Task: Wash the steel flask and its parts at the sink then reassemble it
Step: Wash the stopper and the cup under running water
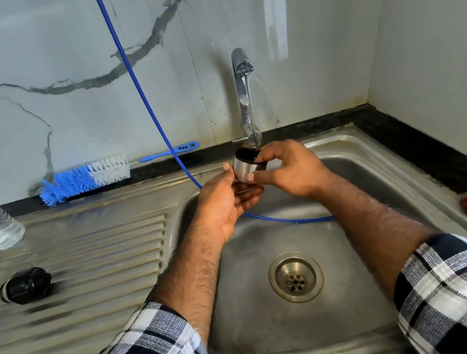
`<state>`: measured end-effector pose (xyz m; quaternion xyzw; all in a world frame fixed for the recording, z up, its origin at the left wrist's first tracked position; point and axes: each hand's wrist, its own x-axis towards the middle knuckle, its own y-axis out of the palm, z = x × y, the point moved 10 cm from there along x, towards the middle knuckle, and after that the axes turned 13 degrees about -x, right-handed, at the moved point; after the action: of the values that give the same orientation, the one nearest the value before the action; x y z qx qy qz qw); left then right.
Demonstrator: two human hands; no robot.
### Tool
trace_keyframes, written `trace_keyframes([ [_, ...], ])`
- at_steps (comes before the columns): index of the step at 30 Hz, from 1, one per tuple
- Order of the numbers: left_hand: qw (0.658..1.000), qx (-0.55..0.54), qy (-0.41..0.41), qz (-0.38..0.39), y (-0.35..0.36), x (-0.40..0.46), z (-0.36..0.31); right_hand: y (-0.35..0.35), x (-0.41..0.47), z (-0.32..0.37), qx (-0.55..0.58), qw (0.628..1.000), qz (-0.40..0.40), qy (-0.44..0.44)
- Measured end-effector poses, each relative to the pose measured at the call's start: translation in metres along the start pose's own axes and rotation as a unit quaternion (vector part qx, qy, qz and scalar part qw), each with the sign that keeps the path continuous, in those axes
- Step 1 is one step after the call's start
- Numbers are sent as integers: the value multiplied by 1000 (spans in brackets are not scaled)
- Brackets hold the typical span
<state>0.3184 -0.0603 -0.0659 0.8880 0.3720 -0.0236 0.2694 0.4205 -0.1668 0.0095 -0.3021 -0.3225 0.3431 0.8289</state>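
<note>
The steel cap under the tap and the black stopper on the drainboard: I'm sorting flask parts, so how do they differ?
The steel cap has a shiny metal wall with a dark inside; the black stopper is all black. The cap is held by the right hand under the tap's running water, the left hand open beside it; the stopper lies untouched on its side. Both are small and round.
</note>
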Motion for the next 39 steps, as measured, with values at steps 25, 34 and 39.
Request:
trace_keyframes([
  [25,975,31,156,-153,-39,-5,-37,16,-5,-25,46,988,-36,145],
  [34,972,122,162,-120,-27,-6,-34,0,-13,-14,-117,983,52,131],
  [39,965,187,167,-80,-12,-16,-32,-1,-23,-4,-148,975,101,133],
])
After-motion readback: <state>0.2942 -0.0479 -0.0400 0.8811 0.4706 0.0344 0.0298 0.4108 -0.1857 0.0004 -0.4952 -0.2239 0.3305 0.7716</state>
